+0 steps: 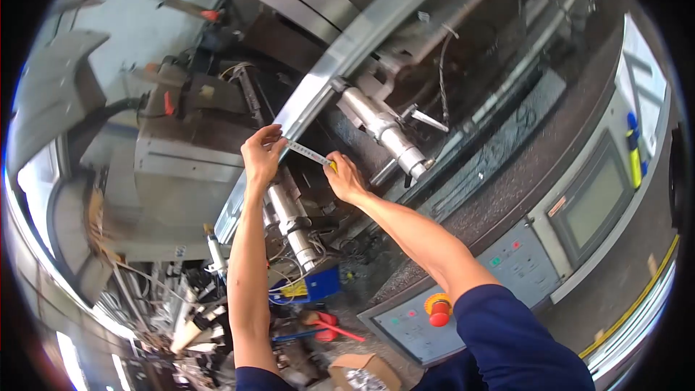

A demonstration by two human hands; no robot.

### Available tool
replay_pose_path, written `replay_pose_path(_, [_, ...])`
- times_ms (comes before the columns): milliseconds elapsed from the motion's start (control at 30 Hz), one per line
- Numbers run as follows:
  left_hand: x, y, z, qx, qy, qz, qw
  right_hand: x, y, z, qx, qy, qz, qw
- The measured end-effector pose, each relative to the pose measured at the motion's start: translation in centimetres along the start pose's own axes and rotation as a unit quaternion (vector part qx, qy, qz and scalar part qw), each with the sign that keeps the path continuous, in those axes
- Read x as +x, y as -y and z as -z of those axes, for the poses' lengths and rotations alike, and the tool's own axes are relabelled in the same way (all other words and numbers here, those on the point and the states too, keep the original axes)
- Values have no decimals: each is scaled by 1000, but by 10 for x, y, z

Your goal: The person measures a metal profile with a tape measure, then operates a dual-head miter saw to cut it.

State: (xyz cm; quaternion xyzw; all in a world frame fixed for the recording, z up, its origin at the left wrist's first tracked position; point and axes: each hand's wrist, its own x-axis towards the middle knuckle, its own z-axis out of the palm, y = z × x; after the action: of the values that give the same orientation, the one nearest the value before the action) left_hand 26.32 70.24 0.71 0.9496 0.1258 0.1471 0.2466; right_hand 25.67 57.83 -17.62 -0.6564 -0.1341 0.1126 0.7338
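Note:
A tape measure (pixel 307 152) has its white marked blade drawn out a short way between my two hands. My left hand (pixel 262 156) pinches the blade's far end, close against the long shiny metal profile (pixel 318 87) that crosses the machine diagonally. Around the tape's yellow case, mostly hidden by the fingers, my right hand (pixel 346 177) is closed. One silver clamp cylinder (pixel 384 129) lies to the right of the hands, with a small lever handle (pixel 428 119) beside it. Below my left hand is a second silver cylinder (pixel 291 224).
At lower right are a control panel (pixel 507 268), a red emergency stop button (pixel 438 311) and a screen (pixel 595 195). A yellow-and-blue tool (pixel 634 152) lies beside the screen. Lower down are a blue bin (pixel 322 286), a cardboard box (pixel 369 369) and metal offcuts (pixel 195 318).

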Motion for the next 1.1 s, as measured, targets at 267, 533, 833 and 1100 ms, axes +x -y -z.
replay_pose_path(267, [11,27,-23,89,-49,-16,995,49,-32,-19,-44,25,-61,997])
replay_pose_path(533, [0,37,-29,102,-98,-12,990,61,-53,-41,-20,14,-45,999])
replay_pose_path(833, [-2,41,-33,46,-94,0,995,61,-63,-47,24,-2,-37,999])
replay_pose_path(1100, [5,41,-30,1,-87,-14,996,47,-37,-33,-60,-11,-73,995])
